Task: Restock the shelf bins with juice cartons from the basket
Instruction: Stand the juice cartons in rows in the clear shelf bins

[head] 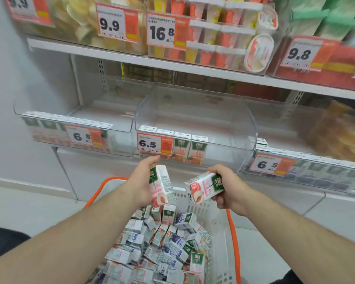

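- Just below frame centre, my left hand point(143, 181) grips a near-upright peach carton point(159, 185) printed "100%".
- Beside it, my right hand point(226, 186) grips a tilted second peach carton point(203, 188), also "100%".
- Both are held above the white basket point(219, 238), piled with more cartons, lower centre.
- The middle bin point(234, 140) above shows a "6.5" tag point(154, 144) beside orange cartons point(190, 149).

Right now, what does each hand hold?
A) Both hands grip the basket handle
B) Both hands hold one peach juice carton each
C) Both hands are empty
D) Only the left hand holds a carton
B: the left hand grips one peach juice carton and the right hand grips another peach carton, above the basket.
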